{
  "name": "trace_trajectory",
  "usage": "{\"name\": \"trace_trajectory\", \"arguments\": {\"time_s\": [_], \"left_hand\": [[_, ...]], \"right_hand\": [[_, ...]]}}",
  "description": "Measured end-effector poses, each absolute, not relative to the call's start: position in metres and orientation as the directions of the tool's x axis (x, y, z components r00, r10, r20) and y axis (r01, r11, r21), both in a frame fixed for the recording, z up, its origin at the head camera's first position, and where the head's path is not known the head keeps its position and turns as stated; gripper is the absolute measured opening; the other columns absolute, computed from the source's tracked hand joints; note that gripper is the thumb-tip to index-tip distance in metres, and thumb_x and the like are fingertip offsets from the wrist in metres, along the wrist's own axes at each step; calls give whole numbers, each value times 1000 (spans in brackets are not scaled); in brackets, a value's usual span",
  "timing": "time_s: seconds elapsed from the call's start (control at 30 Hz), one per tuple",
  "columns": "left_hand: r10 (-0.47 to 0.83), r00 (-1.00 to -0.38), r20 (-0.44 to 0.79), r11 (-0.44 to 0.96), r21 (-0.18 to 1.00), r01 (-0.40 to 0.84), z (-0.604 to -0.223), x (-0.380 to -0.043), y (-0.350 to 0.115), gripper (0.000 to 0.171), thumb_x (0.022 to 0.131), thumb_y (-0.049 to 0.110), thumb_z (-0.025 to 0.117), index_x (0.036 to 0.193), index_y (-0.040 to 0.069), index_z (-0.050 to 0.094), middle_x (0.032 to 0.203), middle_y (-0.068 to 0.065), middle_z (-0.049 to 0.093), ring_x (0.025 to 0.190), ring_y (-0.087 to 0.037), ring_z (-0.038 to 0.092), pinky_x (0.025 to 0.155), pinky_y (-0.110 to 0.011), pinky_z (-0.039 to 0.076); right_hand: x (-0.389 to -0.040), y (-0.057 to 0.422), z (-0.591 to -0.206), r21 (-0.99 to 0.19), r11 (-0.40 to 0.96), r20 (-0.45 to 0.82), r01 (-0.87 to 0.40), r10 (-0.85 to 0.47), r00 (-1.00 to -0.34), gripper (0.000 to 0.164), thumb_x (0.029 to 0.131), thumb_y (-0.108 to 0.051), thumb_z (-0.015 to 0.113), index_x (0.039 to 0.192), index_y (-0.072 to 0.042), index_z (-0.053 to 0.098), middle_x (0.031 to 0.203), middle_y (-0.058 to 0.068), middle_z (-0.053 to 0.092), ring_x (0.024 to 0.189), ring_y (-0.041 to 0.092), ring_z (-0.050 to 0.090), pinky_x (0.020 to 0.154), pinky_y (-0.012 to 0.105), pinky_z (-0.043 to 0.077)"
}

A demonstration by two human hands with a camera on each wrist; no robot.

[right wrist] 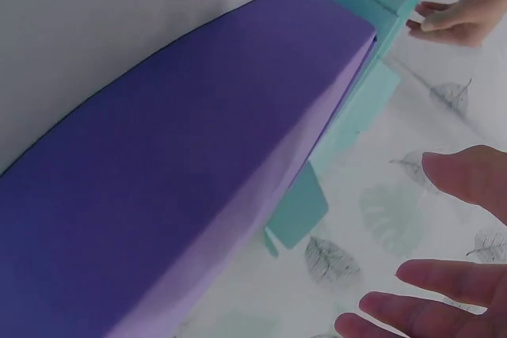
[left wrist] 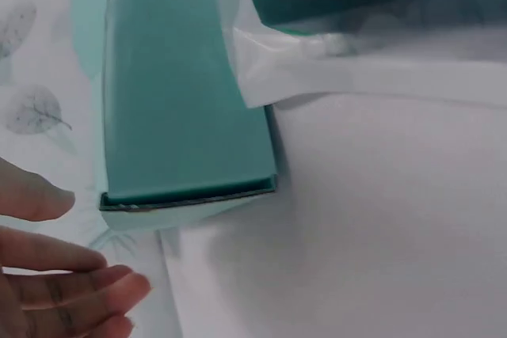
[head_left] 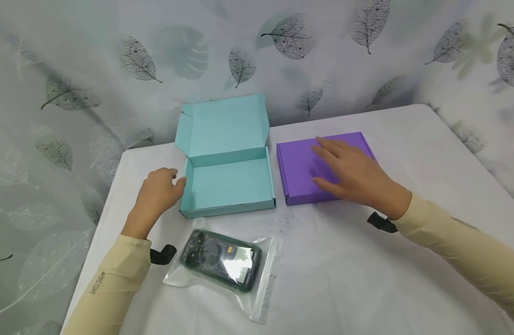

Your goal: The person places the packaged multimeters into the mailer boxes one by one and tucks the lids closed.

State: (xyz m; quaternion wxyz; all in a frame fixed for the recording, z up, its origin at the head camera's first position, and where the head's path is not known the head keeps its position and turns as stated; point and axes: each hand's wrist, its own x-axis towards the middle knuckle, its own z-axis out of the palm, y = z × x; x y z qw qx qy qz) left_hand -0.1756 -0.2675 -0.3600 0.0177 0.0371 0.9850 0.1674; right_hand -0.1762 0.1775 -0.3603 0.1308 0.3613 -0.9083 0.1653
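Note:
A teal cardboard box (head_left: 231, 184) lies with its lid raised at the back, its inside bare. To its right is a purple cardboard box (head_left: 300, 163) with the lid closed. My left hand (head_left: 158, 193) is beside the teal box's left wall, thumb toward the edge, fingers loosely bent and holding nothing. Over the purple box hovers my right hand (head_left: 350, 172), fingers spread and relaxed, gripping nothing. In front of the teal box lies a digital multimeter (head_left: 221, 258) inside a clear zip bag (head_left: 263, 279).
All of it stands on a table with a white cloth (head_left: 344, 279). Behind and to the left hangs a curtain (head_left: 177, 56) printed with leaves. Long beige sleeves cover both forearms, with a black wrist piece (head_left: 163, 255) at the left cuff.

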Motion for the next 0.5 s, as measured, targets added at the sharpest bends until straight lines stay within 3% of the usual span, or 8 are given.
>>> {"name": "trace_trajectory", "arguments": {"time_s": [0.23, 0.5], "left_hand": [[73, -993, -90, 935, 353, 36, -372, -180, -274, 35, 104, 14, 59, 123, -14, 68, 108, -29, 70, 87, -40, 67, 70, -51, 55], [112, -988, -108, 920, 387, 62, -375, -186, -280, 27, 101, 10, 63, 111, -14, 72, 94, -24, 74, 65, -25, 70, 63, -47, 55]], "right_hand": [[-174, 145, -364, -207, 586, 363, -783, -697, -618, 67, 92, -29, 79, 144, 7, 54, 142, 25, 58, 130, 44, 55, 106, 60, 42], [-146, 93, -375, -276, 392, 361, -878, -804, -472, 53, 93, -27, 78, 137, 0, 63, 122, 10, 70, 109, 26, 67, 83, 42, 59]]}}
